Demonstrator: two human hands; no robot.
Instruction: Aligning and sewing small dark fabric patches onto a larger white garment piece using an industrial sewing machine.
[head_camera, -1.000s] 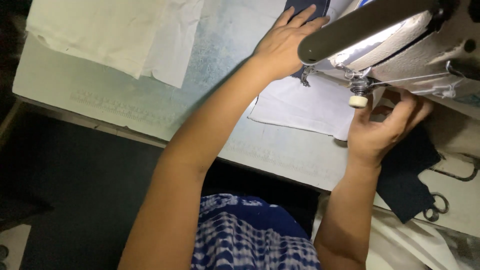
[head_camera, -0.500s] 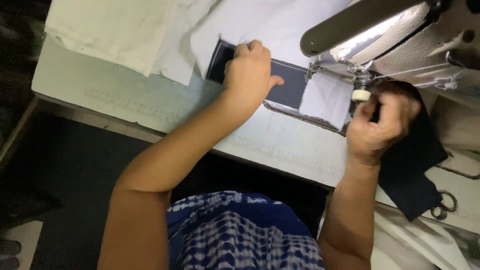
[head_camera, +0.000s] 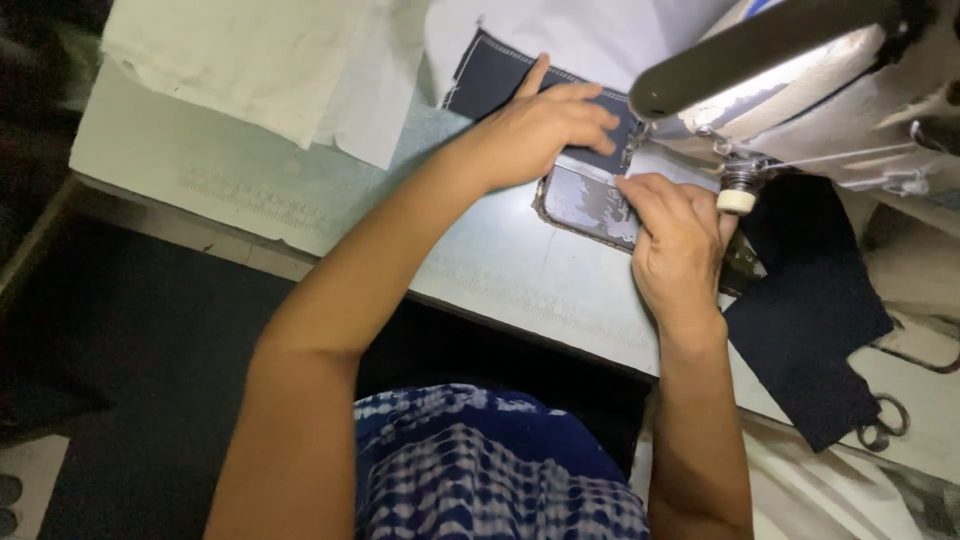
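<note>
The counter (head_camera: 300, 210) is pale and fills the upper left, with the sewing machine (head_camera: 800, 90) standing over its right part. A loose heap of white cloth (head_camera: 250, 70) lies at the far left, one edge hanging toward the front. More white cloth (head_camera: 590, 35) sits behind the needle area. A dark rag (head_camera: 815, 320) hangs off the counter's right side, and scissors (head_camera: 880, 425) lie just beside its lower corner.

The navy patch (head_camera: 495, 85), edged with pale stitching, lies flat on the counter just left of the needle, its right end at the presser foot. The shiny metal plate (head_camera: 590, 205) shows bare in front of it.

The left hand (head_camera: 545, 125) rests flat on the patch, fingers spread and apart, pressing it down rather than gripping it. The right hand (head_camera: 680, 240) sits near the plate's right edge, fingers bent together toward the foot; I cannot tell whether they pinch anything.

As a judgement: the patch is placed and lined up at the needle, with its border stitching already on it. Any seam under the foot is hidden, so the sewing looks barely begun or about to start.
</note>
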